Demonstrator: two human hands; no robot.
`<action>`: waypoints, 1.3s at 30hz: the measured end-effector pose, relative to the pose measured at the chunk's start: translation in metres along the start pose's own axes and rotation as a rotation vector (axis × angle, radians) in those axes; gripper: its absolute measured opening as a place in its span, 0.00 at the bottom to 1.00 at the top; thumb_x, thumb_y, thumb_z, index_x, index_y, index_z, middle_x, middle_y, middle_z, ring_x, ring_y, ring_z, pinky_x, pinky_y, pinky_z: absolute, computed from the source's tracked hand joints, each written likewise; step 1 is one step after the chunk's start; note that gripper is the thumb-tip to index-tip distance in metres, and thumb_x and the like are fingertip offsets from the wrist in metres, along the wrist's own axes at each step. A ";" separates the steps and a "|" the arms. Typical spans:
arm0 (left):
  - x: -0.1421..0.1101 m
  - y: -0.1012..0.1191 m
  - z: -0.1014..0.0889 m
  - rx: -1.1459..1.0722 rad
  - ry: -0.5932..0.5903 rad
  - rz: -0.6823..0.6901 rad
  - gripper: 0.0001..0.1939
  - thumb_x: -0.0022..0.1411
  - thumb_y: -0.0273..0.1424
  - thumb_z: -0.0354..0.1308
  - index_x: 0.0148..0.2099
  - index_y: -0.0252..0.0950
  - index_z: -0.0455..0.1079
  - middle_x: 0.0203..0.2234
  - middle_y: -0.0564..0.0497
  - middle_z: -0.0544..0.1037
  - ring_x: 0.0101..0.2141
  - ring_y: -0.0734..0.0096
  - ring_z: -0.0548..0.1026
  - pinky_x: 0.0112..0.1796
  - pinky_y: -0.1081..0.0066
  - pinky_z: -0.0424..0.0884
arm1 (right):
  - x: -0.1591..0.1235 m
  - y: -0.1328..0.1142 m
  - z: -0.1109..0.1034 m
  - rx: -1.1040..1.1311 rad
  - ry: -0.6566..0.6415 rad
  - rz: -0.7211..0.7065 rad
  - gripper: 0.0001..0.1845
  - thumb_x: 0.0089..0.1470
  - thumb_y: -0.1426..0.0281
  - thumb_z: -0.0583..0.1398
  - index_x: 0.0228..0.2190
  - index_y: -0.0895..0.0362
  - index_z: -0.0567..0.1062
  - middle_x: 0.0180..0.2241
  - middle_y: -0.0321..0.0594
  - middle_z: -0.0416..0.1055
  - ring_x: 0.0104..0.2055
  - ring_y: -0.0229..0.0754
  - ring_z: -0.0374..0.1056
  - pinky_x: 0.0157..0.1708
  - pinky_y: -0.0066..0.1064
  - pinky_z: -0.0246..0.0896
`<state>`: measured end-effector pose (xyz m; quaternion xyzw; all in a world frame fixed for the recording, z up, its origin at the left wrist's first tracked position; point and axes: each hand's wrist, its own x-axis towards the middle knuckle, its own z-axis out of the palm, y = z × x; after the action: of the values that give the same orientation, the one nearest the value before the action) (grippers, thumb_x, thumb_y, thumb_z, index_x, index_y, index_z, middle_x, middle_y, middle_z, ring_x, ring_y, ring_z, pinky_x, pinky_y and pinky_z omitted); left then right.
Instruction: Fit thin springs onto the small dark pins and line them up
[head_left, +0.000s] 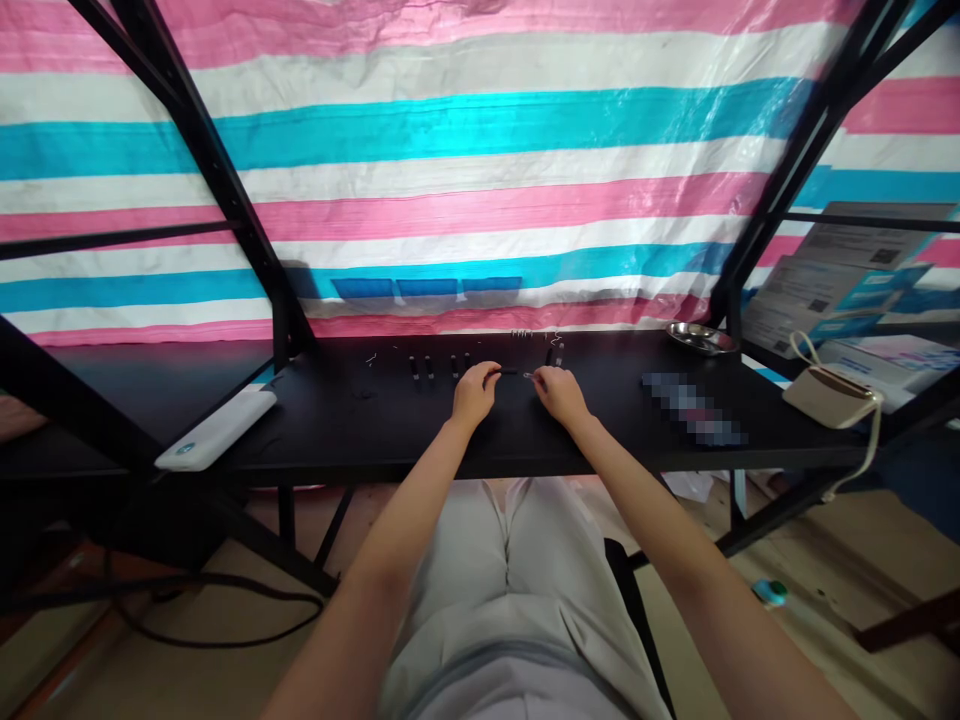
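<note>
My left hand (474,393) is closed, its thumb and fingers pinching a thin black stick-like piece (509,371) that points right. Facing it, my right hand (562,392) pinches a small shiny metal piece (529,376), too small to name. A narrow gap separates the two. Left of my left hand, several short dark pieces with pale ends (429,367) lie in a spaced row. Just beyond my right hand lie another dark piece (549,357) and a greyish one (559,354). Tiny coiled metal bits (521,334) sit along the table's back edge.
The black table (360,430) carries a white oblong case (217,430) at left, a round metal dish (701,339) at back right, and a blurred-out item (694,408). A beige pouch with a strap (829,393) lies at far right. Black metal posts frame both sides.
</note>
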<state>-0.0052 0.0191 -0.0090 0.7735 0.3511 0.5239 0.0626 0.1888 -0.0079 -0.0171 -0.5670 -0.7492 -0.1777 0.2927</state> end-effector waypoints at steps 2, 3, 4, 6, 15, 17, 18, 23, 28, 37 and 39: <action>0.000 0.001 0.001 -0.007 -0.015 0.010 0.08 0.60 0.26 0.53 0.42 0.36 0.70 0.35 0.48 0.76 0.37 0.69 0.74 0.41 0.69 0.70 | 0.000 0.000 0.000 -0.002 -0.006 0.001 0.08 0.59 0.71 0.50 0.32 0.58 0.69 0.31 0.42 0.71 0.33 0.41 0.63 0.32 0.31 0.44; 0.000 0.002 0.001 -0.007 -0.022 0.014 0.08 0.60 0.27 0.53 0.42 0.36 0.70 0.35 0.48 0.76 0.38 0.69 0.74 0.41 0.68 0.70 | 0.000 -0.001 0.000 -0.003 -0.010 0.001 0.08 0.58 0.71 0.51 0.31 0.58 0.69 0.30 0.42 0.71 0.33 0.41 0.63 0.32 0.31 0.44; -0.001 0.002 0.001 -0.007 -0.029 0.017 0.08 0.60 0.27 0.53 0.42 0.36 0.70 0.36 0.48 0.76 0.38 0.69 0.74 0.42 0.68 0.70 | 0.000 -0.001 0.000 -0.004 -0.016 0.000 0.08 0.58 0.72 0.51 0.31 0.58 0.69 0.30 0.42 0.71 0.33 0.41 0.63 0.32 0.31 0.44; -0.001 0.003 0.001 -0.003 -0.043 0.029 0.08 0.60 0.27 0.52 0.41 0.36 0.70 0.36 0.48 0.76 0.39 0.69 0.74 0.42 0.68 0.70 | 0.000 -0.001 -0.001 -0.007 -0.026 -0.002 0.08 0.58 0.72 0.51 0.31 0.58 0.68 0.30 0.42 0.70 0.33 0.41 0.62 0.32 0.31 0.44; -0.002 0.015 -0.004 0.063 -0.129 0.134 0.08 0.62 0.28 0.51 0.42 0.37 0.69 0.35 0.49 0.76 0.38 0.69 0.73 0.42 0.68 0.69 | 0.000 -0.004 -0.007 -0.092 -0.060 0.028 0.10 0.58 0.73 0.49 0.31 0.59 0.69 0.31 0.45 0.69 0.33 0.43 0.61 0.32 0.32 0.44; -0.002 0.016 -0.003 0.072 -0.150 0.133 0.08 0.61 0.28 0.52 0.42 0.38 0.70 0.35 0.49 0.76 0.38 0.69 0.73 0.42 0.68 0.69 | 0.000 -0.006 -0.008 -0.087 -0.069 0.016 0.11 0.58 0.73 0.48 0.32 0.59 0.69 0.31 0.45 0.69 0.34 0.43 0.61 0.33 0.32 0.45; -0.002 0.016 -0.003 0.077 -0.162 0.127 0.08 0.61 0.28 0.52 0.43 0.38 0.70 0.34 0.49 0.76 0.37 0.69 0.73 0.41 0.68 0.69 | 0.000 -0.006 -0.009 -0.077 -0.072 0.005 0.11 0.59 0.73 0.48 0.32 0.59 0.69 0.32 0.45 0.69 0.34 0.43 0.61 0.33 0.32 0.45; -0.003 0.016 -0.002 0.096 -0.221 0.132 0.09 0.60 0.29 0.53 0.42 0.39 0.71 0.34 0.50 0.77 0.36 0.69 0.74 0.40 0.69 0.70 | 0.002 -0.011 -0.011 -0.062 -0.096 -0.090 0.12 0.58 0.73 0.47 0.34 0.60 0.70 0.32 0.46 0.70 0.34 0.44 0.61 0.34 0.32 0.44; -0.004 0.016 -0.002 0.084 -0.214 0.128 0.08 0.60 0.29 0.53 0.42 0.38 0.71 0.34 0.50 0.77 0.36 0.69 0.74 0.40 0.69 0.70 | 0.001 -0.013 -0.013 -0.076 -0.102 -0.135 0.13 0.58 0.72 0.48 0.38 0.61 0.71 0.32 0.46 0.70 0.33 0.43 0.61 0.34 0.32 0.45; 0.001 0.010 -0.009 -0.067 0.167 -0.117 0.09 0.60 0.33 0.52 0.41 0.36 0.70 0.28 0.50 0.76 0.27 0.74 0.72 0.32 0.74 0.69 | 0.018 -0.015 -0.004 0.178 -0.096 0.011 0.10 0.57 0.68 0.52 0.36 0.59 0.71 0.33 0.44 0.71 0.35 0.41 0.64 0.35 0.30 0.52; 0.004 0.006 -0.014 -0.129 0.322 -0.239 0.09 0.61 0.34 0.50 0.38 0.36 0.69 0.27 0.50 0.75 0.26 0.75 0.72 0.30 0.75 0.68 | 0.034 -0.017 0.001 0.341 -0.114 0.205 0.10 0.55 0.67 0.55 0.37 0.59 0.71 0.32 0.41 0.72 0.34 0.39 0.66 0.34 0.28 0.55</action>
<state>-0.0132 0.0137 0.0033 0.6272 0.4115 0.6509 0.1169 0.1658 0.0126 0.0049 -0.5915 -0.7223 0.0149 0.3580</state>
